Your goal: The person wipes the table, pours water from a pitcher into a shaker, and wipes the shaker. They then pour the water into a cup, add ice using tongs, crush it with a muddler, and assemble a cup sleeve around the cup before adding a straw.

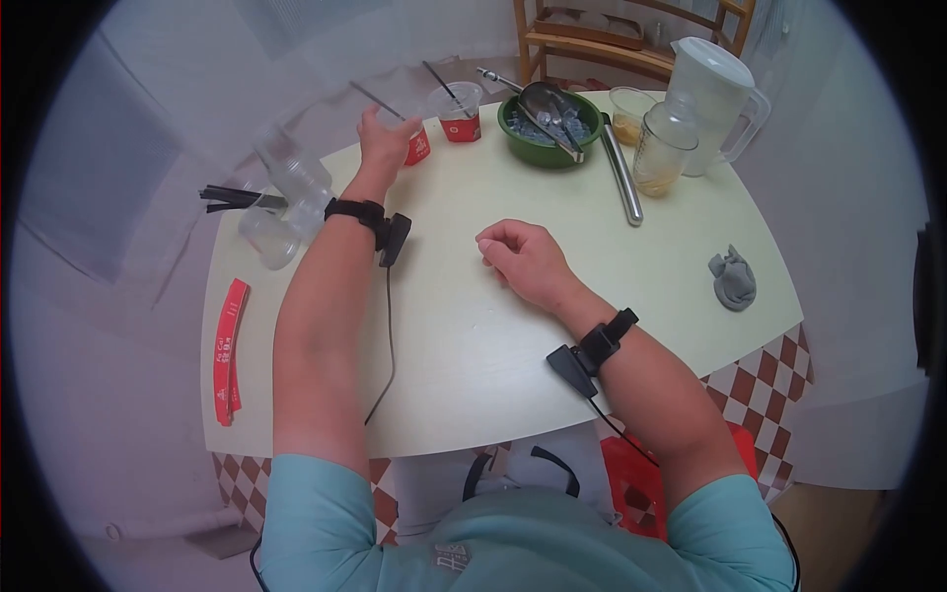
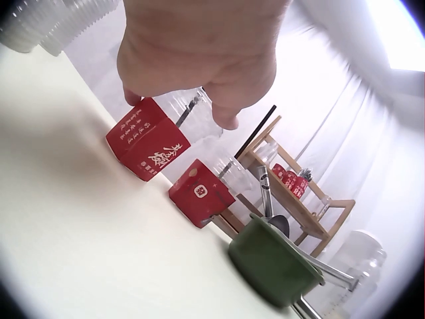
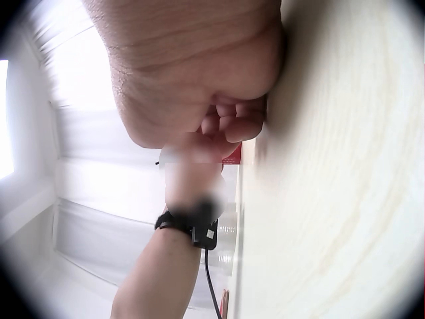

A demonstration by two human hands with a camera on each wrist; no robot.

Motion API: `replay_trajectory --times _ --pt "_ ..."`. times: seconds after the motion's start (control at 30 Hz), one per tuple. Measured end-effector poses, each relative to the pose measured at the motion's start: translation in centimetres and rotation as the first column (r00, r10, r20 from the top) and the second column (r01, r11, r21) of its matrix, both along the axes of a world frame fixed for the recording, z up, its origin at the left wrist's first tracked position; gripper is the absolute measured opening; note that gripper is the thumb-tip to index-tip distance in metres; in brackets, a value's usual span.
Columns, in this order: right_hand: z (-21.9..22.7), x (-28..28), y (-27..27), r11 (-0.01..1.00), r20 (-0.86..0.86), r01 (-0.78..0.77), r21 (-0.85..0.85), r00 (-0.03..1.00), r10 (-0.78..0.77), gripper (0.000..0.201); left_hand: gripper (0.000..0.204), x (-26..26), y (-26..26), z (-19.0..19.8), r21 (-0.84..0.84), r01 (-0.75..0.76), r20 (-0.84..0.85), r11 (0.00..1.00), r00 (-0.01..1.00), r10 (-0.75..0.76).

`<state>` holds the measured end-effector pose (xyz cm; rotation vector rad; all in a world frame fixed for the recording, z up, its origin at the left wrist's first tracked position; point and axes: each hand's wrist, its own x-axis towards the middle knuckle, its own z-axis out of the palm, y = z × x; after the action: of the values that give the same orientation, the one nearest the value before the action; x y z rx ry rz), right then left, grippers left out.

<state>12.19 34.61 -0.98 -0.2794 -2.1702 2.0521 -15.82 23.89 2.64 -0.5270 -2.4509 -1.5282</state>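
Taking the near edge of the pale table (image 1: 444,395) as six o'clock, red printed strips (image 1: 229,355) lie at eight, one partly covering another. The right hand (image 1: 528,261) rests near the middle, fingers loosely curled towards the palm and holding nothing; its wrist view shows some fingertips, the others tucked out of sight.

At three sits a crumpled grey cloth (image 1: 733,281). At ten, clear plastic cups (image 1: 286,183) lie tipped beside a bundle of black straws (image 1: 232,199); their edges blur together, so I cannot count them.

The left hand (image 1: 385,143) is at eleven, thumb and fingers pinching the clear upper wall of the red-sleeved cup (image 2: 149,139) from either side. The cup stands on the table with a dark straw in it; the hand hides most of it from above, and I cannot tell what it contains. A second red-sleeved cup (image 1: 460,116), also with a straw, stands just beside it, just short of twelve.

Between twelve and one is a green bowl (image 1: 547,156) of clear, ice-like pieces, partly covered by a dark-ended scoop (image 1: 541,97) and metal tongs (image 1: 557,140). A steel rod (image 1: 623,173) lies at one. Towards two stand a measuring glass (image 1: 663,153), a shallow clear bowl (image 1: 629,102) partly behind it, and a lidded pitcher (image 1: 712,69). Beyond, a wooden chair (image 1: 592,44) is cut off.
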Motion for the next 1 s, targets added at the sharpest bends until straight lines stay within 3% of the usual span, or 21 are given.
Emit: replay_trajectory --times 0.2,0.7,0.8,0.87,0.9,0.97,1.0 --pt "-0.6 -0.3 0.2 1.000 -0.010 -0.015 -0.015 1.000 0.015 0.019 0.088 -1.4 1.9 -0.3 0.003 -0.054 -0.004 0.999 0.999 0.054" --pt "-1.0 -0.4 0.2 0.999 -0.038 -0.009 0.041 0.999 0.011 0.019 0.087 -0.7 0.2 -1.1 0.028 -0.079 -0.066 0.996 0.994 0.081" --pt "-0.9 -0.4 0.2 0.996 -0.079 0.017 0.089 0.997 -0.010 0.018 0.073 1.5 -1.8 -1.4 0.053 -0.146 -0.157 0.988 0.976 0.153" --pt "-0.8 -0.4 0.1 0.996 -0.075 0.015 0.092 0.997 -0.008 0.018 0.045 5.1 -4.0 -0.9 0.159 -0.024 -0.039 0.987 0.999 0.030" --pt "-0.9 -0.4 0.1 0.996 -0.081 0.021 0.091 0.997 -0.014 0.018 0.045 6.7 -5.2 -1.2 0.159 -0.037 -0.037 0.987 0.998 0.044" --pt "-1.0 -0.4 0.0 0.996 -0.087 0.001 0.093 0.996 0.007 0.018 0.017 9.8 -7.7 -1.5 0.295 0.115 0.095 0.948 0.984 -0.149" --pt "-1.0 -0.4 0.0 0.996 -0.095 0.020 0.083 0.995 -0.012 0.017 0.017 11.3 -9.1 -1.6 0.295 0.089 0.096 0.951 0.988 -0.123"
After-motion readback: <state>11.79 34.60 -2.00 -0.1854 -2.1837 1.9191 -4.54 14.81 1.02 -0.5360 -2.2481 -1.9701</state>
